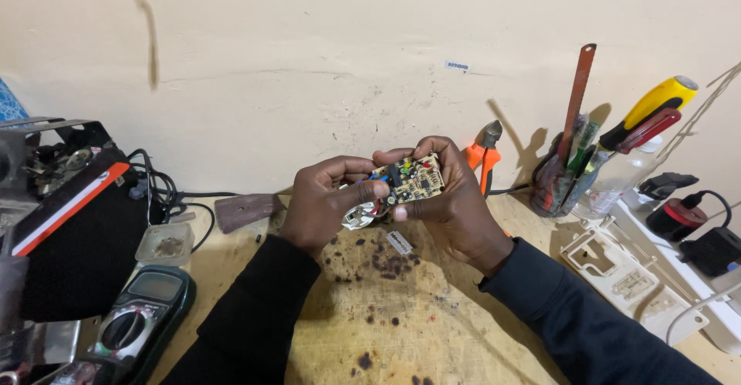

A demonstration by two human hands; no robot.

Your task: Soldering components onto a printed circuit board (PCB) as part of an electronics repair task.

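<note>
A small pale rectangular sticker (pixel 457 66) sits on the cream wall; a green multimeter's grey rectangular screen (pixel 154 285) faces up at lower left.

The right hand (pixel 455 203) covers the circuit board's (pixel 413 178) far edge, and its parts are too small to tell. The white piece (pixel 356 217) beneath sits mostly behind the left hand (pixel 324 203). The multimeter (pixel 139 319) runs off the lower edge.

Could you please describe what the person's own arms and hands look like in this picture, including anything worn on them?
Both arms wear long, dark navy sleeves of plain cloth, reaching the wrists. The left sleeve and right sleeve show no markings or cuff buttons. The left hand and right hand are bare: no gloves, and no rings or watch can be seen.
</note>
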